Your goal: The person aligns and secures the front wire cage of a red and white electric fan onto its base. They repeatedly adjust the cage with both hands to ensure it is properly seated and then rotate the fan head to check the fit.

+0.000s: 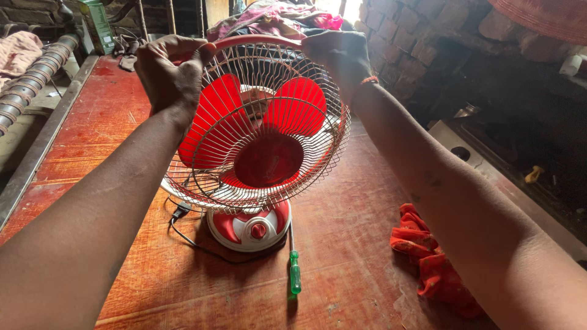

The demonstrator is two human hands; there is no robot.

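Note:
A small table fan with red blades and a white wire grille stands on a red-and-white base on a worn reddish wooden table. My left hand grips the top left of the grille's red rim. My right hand grips the rim at the top right. Both arms reach forward around the fan. A black power cord runs from the base along the table.
A green-handled screwdriver lies just in front of the base. A crumpled red cloth sits on the table at the right. A brick wall rises at the right, clothes are piled behind the fan, and a ribbed metal roller lies at the far left.

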